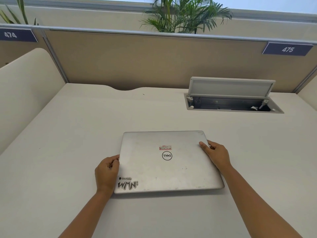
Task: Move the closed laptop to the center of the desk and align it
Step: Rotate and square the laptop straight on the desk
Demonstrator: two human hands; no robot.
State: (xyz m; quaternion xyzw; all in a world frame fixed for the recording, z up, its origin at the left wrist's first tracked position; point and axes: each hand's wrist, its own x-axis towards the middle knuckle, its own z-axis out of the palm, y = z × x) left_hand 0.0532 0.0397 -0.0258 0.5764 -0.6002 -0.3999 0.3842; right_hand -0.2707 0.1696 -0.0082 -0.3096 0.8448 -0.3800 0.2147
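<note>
Nearest the camera, two bare forearms are being extended over the pale counter. The closed silver Dell laptop is being held at both side edges while it is lying flat on the counter, roughly at the middle of the surface and slightly rotated, its near edge running a little askew.

The left edge is being gripped by the left hand, its fingers being curled closed around that edge just above the "Devfolio" and "WMN" stickers at the near left corner. The right edge is being gripped by the right hand nearer the far corner, with the thumb being pressed on the lid; the other fingers are being hidden under the edge. A small red-bordered label is being shown just beyond the round logo.

Farther back on the right, a recessed cable box is being kept open by its raised flap. Beyond it, the tan partition is being marked by plates reading 474 and 475, and a palm plant is being seen behind.
</note>
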